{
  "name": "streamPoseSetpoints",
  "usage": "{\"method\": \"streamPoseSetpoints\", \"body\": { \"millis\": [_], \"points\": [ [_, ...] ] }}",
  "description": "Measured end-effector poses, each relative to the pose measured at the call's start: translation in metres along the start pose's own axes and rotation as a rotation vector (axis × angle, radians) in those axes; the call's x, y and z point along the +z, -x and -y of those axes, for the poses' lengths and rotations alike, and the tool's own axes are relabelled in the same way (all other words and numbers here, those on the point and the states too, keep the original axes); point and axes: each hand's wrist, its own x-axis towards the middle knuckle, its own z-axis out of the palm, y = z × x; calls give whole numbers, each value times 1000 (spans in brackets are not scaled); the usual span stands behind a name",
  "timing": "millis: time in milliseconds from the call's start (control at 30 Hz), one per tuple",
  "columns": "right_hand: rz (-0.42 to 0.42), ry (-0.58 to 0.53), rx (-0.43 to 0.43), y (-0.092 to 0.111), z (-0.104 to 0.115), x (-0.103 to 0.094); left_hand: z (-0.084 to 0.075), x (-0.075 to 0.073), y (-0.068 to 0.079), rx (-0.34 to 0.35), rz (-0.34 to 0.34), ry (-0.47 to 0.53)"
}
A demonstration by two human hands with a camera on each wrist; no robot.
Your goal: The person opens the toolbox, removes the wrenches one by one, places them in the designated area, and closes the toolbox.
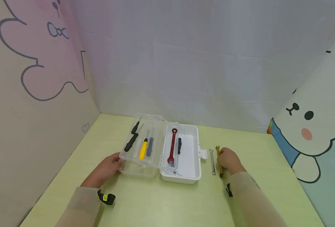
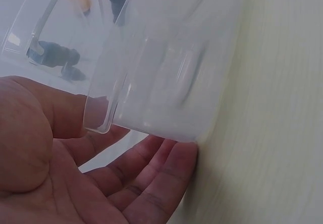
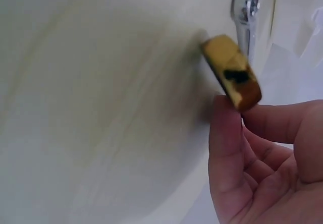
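My left hand (image 1: 107, 168) holds the left edge of a clear plastic lid (image 1: 139, 170), thumb over it and fingers beneath in the left wrist view. Through the lid show a yellow screwdriver (image 1: 143, 148), a grey one (image 1: 150, 147) and two black ones. The lid is swung open beside a white toolbox (image 1: 189, 160), where a red wrench (image 1: 172, 146) and a black-handled screwdriver (image 1: 179, 146) lie. On the other side, my right hand (image 1: 230, 160) pinches a gold wrench (image 3: 232, 72) between thumb and fingers. A silver wrench (image 1: 212, 161) lies between it and the toolbox.
The pale yellow-green table (image 1: 167, 205) meets a white back curtain (image 1: 167, 69). Walls with cartoon figures stand at the left and right. A white latch flap (image 1: 203, 154) juts from the toolbox's right side towards the silver wrench.
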Motion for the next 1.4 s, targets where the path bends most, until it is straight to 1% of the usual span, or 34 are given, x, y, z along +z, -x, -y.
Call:
{"method": "streamPoseSetpoints", "body": {
  "millis": [133, 200, 333, 367, 433, 500, 733, 833, 967, 1133, 1300, 1400],
  "points": [
    [27, -13, 10, -3, -1, -1, 2, 0, -1, 2, 0, 1],
    [57, -34, 20, -4, -1, -3, 3, 1, -1, 0, 2, 5],
    [113, -109, 56, -7, -1, -7, 4, 1, -2, -3, 6, 2],
    [128, -142, 72, -8, -1, -7, 4, 1, -2, -3, 7, 2],
    [143, -182, 89, -12, -1, -8, 4, 0, -3, -4, 6, 1],
    [149, -192, 97, -15, -1, -9, 4, -1, -3, 1, 13, 2],
    [126, -143, 114, -18, 2, -10, 4, -1, -5, -3, 20, 8],
    [118, -161, 124, -19, 3, -9, 2, -1, -6, -4, 16, 4],
    [120, -225, 121, -17, 1, -10, 1, -1, -7, -6, 15, 1],
    [120, -318, 93, -7, 2, -17, 0, -1, -7, -10, 18, -11],
    [125, -440, 44, 4, 13, -24, 1, 0, -6, -28, 15, -8],
    [133, -515, 24, 8, 22, -26, 2, 0, -5, -21, 15, -13]
  ]
}}
